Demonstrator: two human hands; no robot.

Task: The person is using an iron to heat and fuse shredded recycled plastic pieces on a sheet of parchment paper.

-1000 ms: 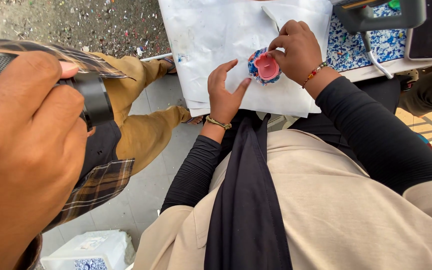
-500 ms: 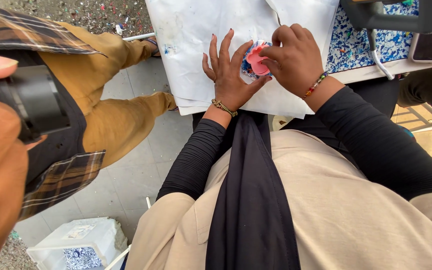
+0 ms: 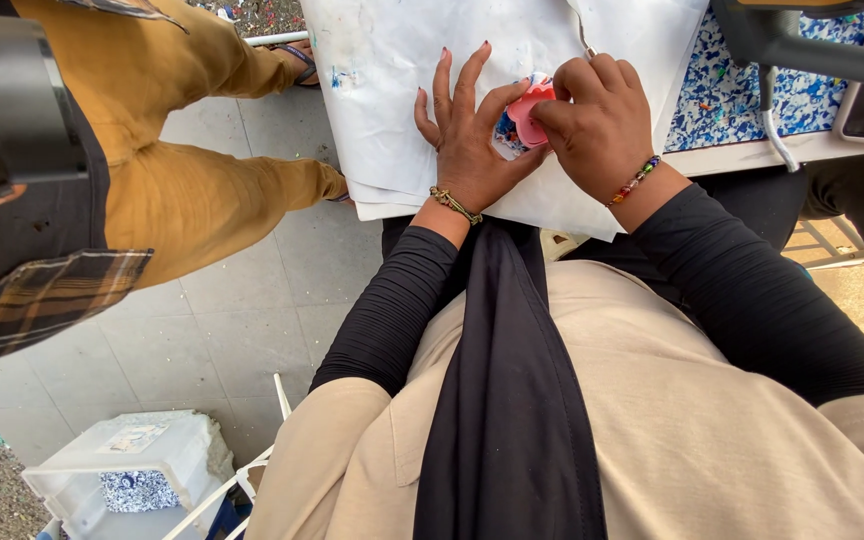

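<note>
1. Paper sheets (image 3: 392, 90) are covering most of the surface (image 3: 742, 150); we are counting at least three white layers by their stacked edges at the near corner, and they are hanging over the edge toward our lap.
2. Beside us, one other person is standing in mustard trousers (image 3: 202, 190), holding one dark camera (image 3: 12, 110) at the left border; a single white box (image 3: 132, 470) is sitting on the tiled floor below.
3. We are working with two hands. Our left hand (image 3: 467, 140) is lying flat on the paper with its fingers spread apart, its thumb touching the piece; it is wearing one gold bracelet (image 3: 455, 205).
4. Our right hand (image 3: 597, 125) is curling over the pink round piece (image 3: 527, 110), fingers drawn together and pressing on it; it is wearing one beaded bracelet (image 3: 637, 180).
5. That one pink piece is sitting on a blue-patterned patch of the paper, between both hands and partly hidden under the right fingers.
6. To do this step well, we judge we should be keeping the left palm pinning the sheets so they are not sliding, and pressing evenly with the right fingertips, not dragging.
</note>
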